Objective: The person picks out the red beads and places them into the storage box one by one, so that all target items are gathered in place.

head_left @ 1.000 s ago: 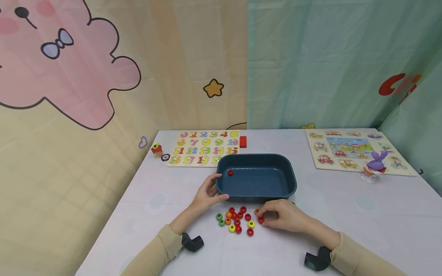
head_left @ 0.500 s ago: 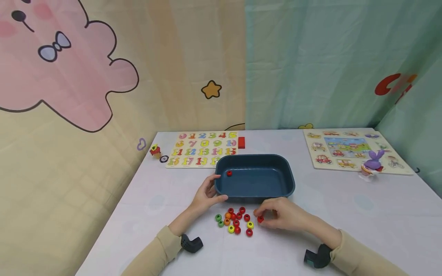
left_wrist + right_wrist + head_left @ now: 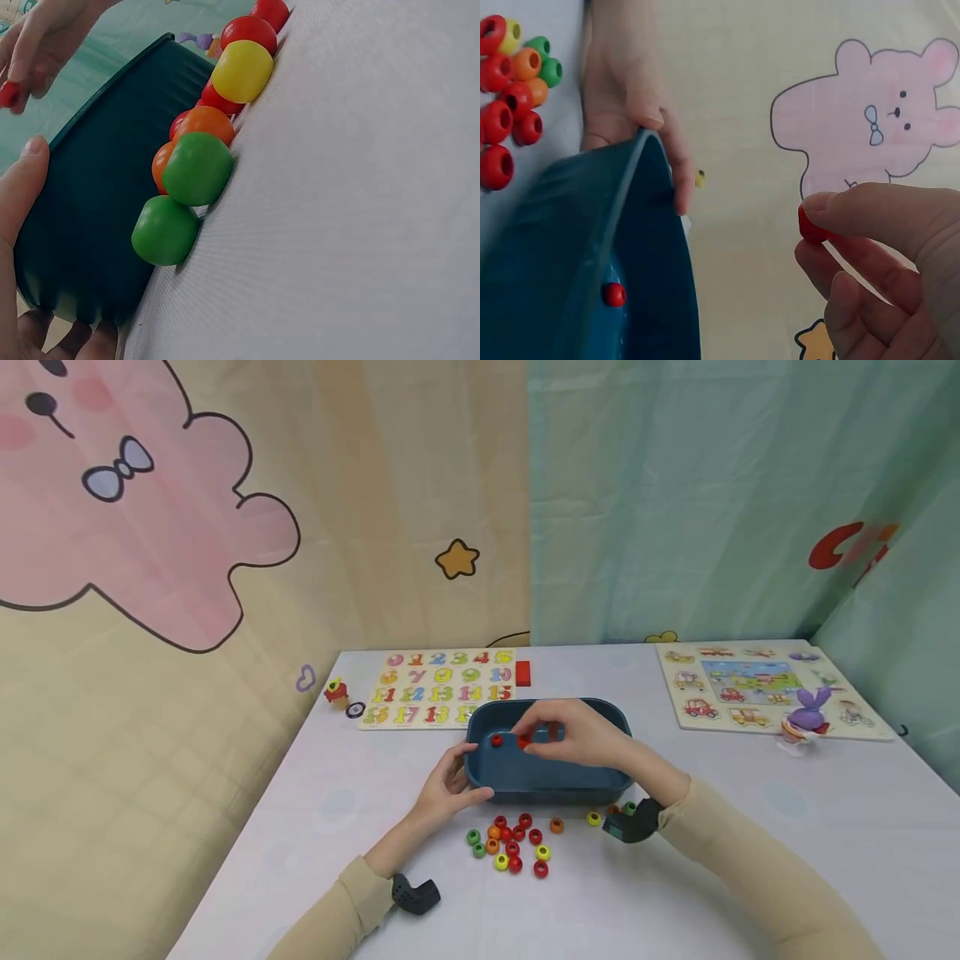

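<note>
My right hand (image 3: 581, 737) is over the dark blue plastic bin (image 3: 551, 794), pinching a red bead (image 3: 811, 226) between thumb and fingertips. Another red bead (image 3: 615, 295) lies inside the bin near its left end. At the bin's left front corner, my left hand (image 3: 444, 787) grips it, thumb at the front rim and the other fingers around the end wall. On the tablecloth in front of the bin is a loose group of round holed beads: green (image 3: 197, 169), orange (image 3: 557, 826), yellow (image 3: 543, 853) and several red (image 3: 541, 869).
Behind the bin on the left lies a number puzzle board (image 3: 442, 687), with a red block (image 3: 522, 673) at its edge and a small ice-cream toy (image 3: 337, 693) beside it. A vehicle puzzle board (image 3: 693, 675) and a purple-topped toy (image 3: 807, 717) are at the back right.
My right hand has picked a red bead from the table and carried it up and left over the bin, uncovering more beads. My left hand keeps its hold on the bin.
</note>
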Motion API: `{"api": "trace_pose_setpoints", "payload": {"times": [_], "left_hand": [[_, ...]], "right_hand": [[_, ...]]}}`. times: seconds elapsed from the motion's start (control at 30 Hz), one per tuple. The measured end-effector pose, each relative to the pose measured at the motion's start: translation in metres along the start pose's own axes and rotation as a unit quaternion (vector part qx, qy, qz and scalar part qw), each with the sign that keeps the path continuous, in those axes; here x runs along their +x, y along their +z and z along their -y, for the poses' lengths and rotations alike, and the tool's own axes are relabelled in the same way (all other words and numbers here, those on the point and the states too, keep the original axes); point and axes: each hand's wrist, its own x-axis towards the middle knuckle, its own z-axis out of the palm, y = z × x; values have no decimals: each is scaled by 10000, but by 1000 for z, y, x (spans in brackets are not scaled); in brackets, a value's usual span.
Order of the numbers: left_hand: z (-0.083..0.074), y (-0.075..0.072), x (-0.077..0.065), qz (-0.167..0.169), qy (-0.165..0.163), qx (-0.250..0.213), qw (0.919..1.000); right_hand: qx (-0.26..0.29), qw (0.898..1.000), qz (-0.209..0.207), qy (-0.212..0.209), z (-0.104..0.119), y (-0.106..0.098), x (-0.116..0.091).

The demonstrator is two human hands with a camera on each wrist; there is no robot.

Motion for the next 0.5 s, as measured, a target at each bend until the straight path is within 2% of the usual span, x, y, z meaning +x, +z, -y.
{"api": "trace_pose_setpoints", "payload": {"times": [0.27,0.5], "left_hand": [[2,0,0,69,25,-102,9999],[4,-1,0,93,84,-78,9999]], "right_hand": [[448,9952,158,859,-32,12,44],[820,9835,477,1540,-59,27,58]]}}
